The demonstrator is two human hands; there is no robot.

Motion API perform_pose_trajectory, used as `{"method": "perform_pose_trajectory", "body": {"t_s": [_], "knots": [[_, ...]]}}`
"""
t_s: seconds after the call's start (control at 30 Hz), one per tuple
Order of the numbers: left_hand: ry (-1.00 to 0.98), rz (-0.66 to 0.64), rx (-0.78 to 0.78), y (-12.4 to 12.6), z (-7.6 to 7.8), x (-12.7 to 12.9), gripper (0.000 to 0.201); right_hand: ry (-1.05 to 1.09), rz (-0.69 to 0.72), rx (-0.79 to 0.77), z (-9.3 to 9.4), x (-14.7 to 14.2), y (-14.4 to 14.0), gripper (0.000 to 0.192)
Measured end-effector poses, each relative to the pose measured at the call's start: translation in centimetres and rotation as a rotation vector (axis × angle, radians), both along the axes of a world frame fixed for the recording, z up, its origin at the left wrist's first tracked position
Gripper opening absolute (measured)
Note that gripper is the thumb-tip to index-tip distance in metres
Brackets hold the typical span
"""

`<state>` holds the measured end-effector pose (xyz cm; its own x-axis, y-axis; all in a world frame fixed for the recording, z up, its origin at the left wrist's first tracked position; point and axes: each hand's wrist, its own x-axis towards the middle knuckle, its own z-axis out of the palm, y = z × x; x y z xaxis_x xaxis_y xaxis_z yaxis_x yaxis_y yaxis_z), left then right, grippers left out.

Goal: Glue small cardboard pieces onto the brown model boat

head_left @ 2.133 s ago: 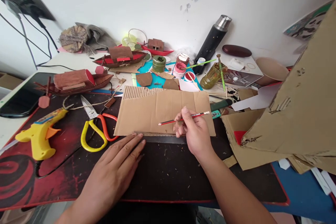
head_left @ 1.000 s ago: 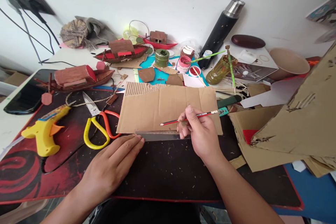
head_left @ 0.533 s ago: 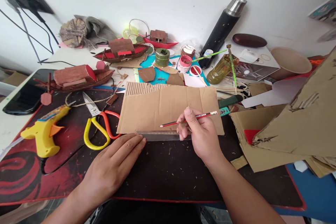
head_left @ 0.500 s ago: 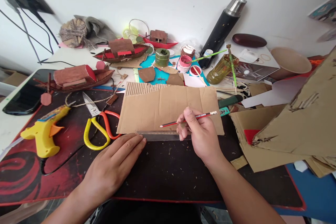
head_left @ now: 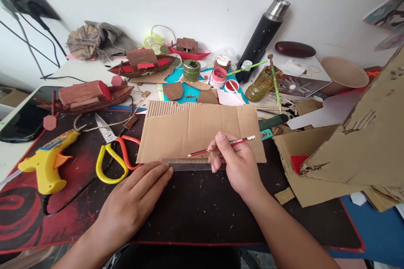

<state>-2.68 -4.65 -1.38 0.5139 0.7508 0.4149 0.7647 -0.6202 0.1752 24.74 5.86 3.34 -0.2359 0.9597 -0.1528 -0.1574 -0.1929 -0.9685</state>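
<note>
Barely anything shifted over the last second: the right hand (head_left: 237, 164) eased a touch lower and leftward along the flat brown cardboard sheet (head_left: 195, 131), and the view drifted slightly with it. That hand had its fingers closed tight on a red pencil (head_left: 221, 146), the point aimed left over the sheet's near edge and the white end angled up to the right. Its lower fingers pressed on a grey metal ruler (head_left: 189, 164) that lay along the near edge of the cardboard, on the black-and-red desk mat (head_left: 202, 206). The left hand (head_left: 132, 208) lay flat and open on the mat, palm down, fingers stretched out with the tips touching the ruler's left end and gripping nothing. The cardboard sat at the middle of the mat, its back-left corner stripped to the ribbed corrugation.

Just left of the sheet lay yellow-and-orange-handled scissors (head_left: 115, 155), and farther left a yellow glue gun (head_left: 47, 164). A brown-and-red model boat (head_left: 85, 96) stood behind them. At the back, a tall black flask with a steel cap (head_left: 261, 38) leaned on the white wall, with small paint pots (head_left: 217, 77) near it. Large torn cardboard pieces (head_left: 356, 151) filled the right side.
</note>
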Motion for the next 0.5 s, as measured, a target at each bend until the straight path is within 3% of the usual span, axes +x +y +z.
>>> {"method": "perform_pose_trajectory", "body": {"t_s": [0.5], "knots": [[-0.008, 0.011, 0.052, 0.55, 0.68, 0.28, 0.043, 0.000, 0.024, -0.002, 0.41, -0.11, -0.27, 0.061]]}}
